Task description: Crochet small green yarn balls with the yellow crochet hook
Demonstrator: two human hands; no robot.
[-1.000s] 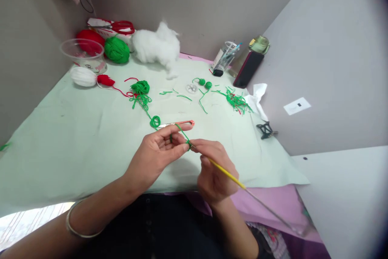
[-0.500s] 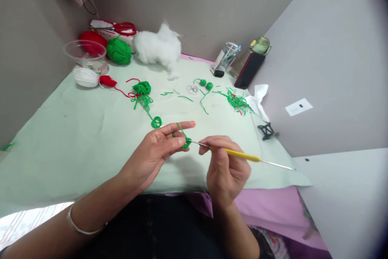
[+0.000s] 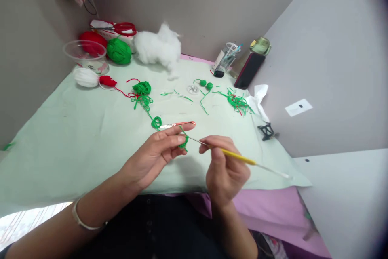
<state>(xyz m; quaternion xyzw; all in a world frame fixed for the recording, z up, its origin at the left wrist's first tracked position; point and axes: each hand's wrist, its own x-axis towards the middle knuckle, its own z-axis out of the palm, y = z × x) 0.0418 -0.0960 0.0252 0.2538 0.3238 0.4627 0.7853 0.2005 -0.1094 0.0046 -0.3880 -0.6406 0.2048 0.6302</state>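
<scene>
Between thumb and fingers, my left hand (image 3: 154, 152) pinches a small green crochet piece (image 3: 183, 143), with a strand of green yarn running up over its index finger. My right hand (image 3: 227, 166) grips a crochet hook (image 3: 239, 156) by its yellow handle, pen-fashion. The hook's thin metal tip reaches the upper edge of the green piece; whether it is inside a stitch cannot be made out. Just beyond my left index finger lies an orange-handled snipping tool (image 3: 184, 123), partly hidden. A small loop of green yarn (image 3: 156, 122) rests near its pointed end.
Behind are a tangled green yarn bundle (image 3: 142, 88), a green yarn ball (image 3: 119, 51), white stuffing (image 3: 157, 47), red scissors (image 3: 124, 28) and a clear tub (image 3: 103, 66). To the right sit yarn scraps (image 3: 238, 101), a phone (image 3: 250, 70), a bottle (image 3: 261, 45) and a black stand (image 3: 267, 131).
My left index finger has lowered, uncovering more of the orange-handled tool. The green piece has turned and shifted slightly left. The hook's rear end has swung down and left.
</scene>
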